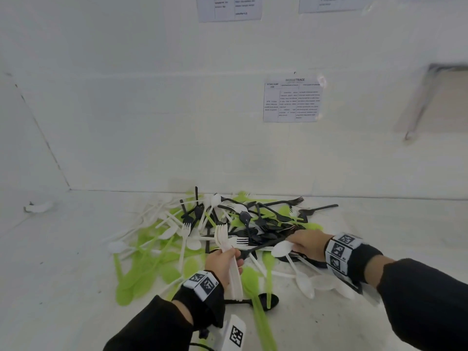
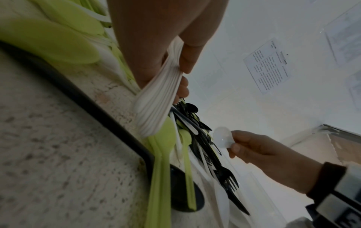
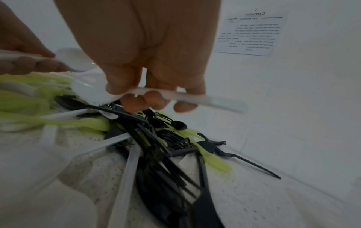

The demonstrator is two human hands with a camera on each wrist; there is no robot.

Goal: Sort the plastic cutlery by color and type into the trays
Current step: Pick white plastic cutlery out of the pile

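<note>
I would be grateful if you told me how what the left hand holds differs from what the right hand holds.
The left hand grips a bunch of white forks, several pieces together; the right hand holds a single white spoon. The forks stand roughly upright, tines pointing up; the spoon lies nearly level, its bowl toward the left hand. The forks end in tines, the spoon in a rounded bowl. Both are white plastic, held above the mixed pile.

A: A white tiled wall (image 1: pixel 152 110) rises behind the speckled white counter (image 1: pixel 63 262), meeting it along the counter's far edge.

B: A printed notice (image 1: pixel 291 100) hangs on that wall, two more sheets (image 1: pixel 229 7) near the top; their text is too blurred to read.

A: A small pale object (image 1: pixel 38 206), unidentifiable, lies near the counter's far left corner.
</note>
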